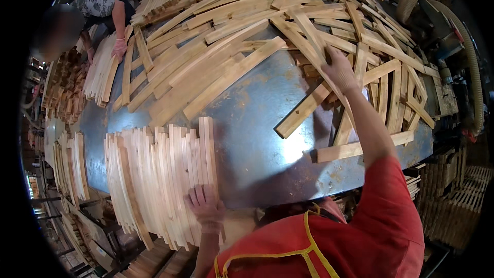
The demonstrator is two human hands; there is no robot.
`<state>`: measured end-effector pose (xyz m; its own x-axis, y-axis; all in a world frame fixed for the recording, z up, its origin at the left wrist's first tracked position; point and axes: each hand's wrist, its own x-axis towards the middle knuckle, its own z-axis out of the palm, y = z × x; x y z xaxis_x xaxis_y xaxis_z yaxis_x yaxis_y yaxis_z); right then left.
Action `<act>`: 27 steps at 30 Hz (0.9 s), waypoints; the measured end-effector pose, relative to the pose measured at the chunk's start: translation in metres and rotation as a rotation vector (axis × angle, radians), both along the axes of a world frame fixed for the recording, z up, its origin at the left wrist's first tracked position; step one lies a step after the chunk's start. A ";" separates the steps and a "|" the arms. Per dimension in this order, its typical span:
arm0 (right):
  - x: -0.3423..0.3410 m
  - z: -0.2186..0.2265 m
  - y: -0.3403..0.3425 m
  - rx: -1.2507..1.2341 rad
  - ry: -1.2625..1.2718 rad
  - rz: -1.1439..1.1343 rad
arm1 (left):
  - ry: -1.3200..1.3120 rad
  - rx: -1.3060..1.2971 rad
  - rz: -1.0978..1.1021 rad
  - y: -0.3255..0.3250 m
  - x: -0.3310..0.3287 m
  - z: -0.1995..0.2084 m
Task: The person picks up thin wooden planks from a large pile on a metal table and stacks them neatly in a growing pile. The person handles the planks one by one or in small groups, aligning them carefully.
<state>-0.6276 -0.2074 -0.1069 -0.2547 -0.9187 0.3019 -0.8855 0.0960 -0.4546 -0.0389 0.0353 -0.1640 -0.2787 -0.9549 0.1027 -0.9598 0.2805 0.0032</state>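
Note:
My right hand (340, 69) reaches out over a loose heap of boards and is closed on a long wooden strip (309, 30) that slants across the pile; its fingertips are partly hidden. At the near left, my left hand (205, 203) lies with fingers stretched out on the near end of a row of pale wooden strips (177, 157). These strips lie side by side, close together, with their ends slightly uneven. One strip (207, 144) at the right side of the row sticks out farther than most.
Beneath everything is a worn metal table (252, 159). A short board (360, 148) lies near its front edge, right of centre. At the far left a co-worker's gloved hand (119, 50) rests at another row of strips (100, 72). Ribbed hoses (473, 72) hang at the right.

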 end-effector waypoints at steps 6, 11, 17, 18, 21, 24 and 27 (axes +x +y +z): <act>0.014 -0.035 -0.050 0.607 0.105 -0.244 | 0.037 0.056 0.013 0.004 0.007 -0.008; 0.051 -0.024 0.033 0.324 -0.529 -0.050 | -0.016 0.004 0.023 0.012 0.003 -0.004; 0.236 -0.045 0.190 0.299 -1.191 -0.073 | -0.022 -0.004 -0.017 0.012 0.007 -0.005; 0.270 -0.060 0.212 0.363 -1.269 -0.041 | -0.014 -0.010 -0.028 0.009 0.007 -0.006; 0.363 -0.046 0.255 0.801 -0.932 0.223 | 0.168 0.157 0.016 -0.002 0.009 -0.015; 0.380 -0.038 0.258 1.031 -0.606 0.808 | -0.068 0.069 0.002 -0.006 -0.016 -0.019; 0.308 -0.029 0.254 0.709 -0.745 0.871 | -0.116 0.087 -0.013 0.000 -0.016 -0.017</act>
<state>-0.3197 0.0462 -0.1356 0.5930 -0.7635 -0.2556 -0.3442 0.0466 -0.9377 -0.0549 0.0354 -0.1809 -0.2966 -0.9549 -0.0135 -0.9514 0.2966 -0.0826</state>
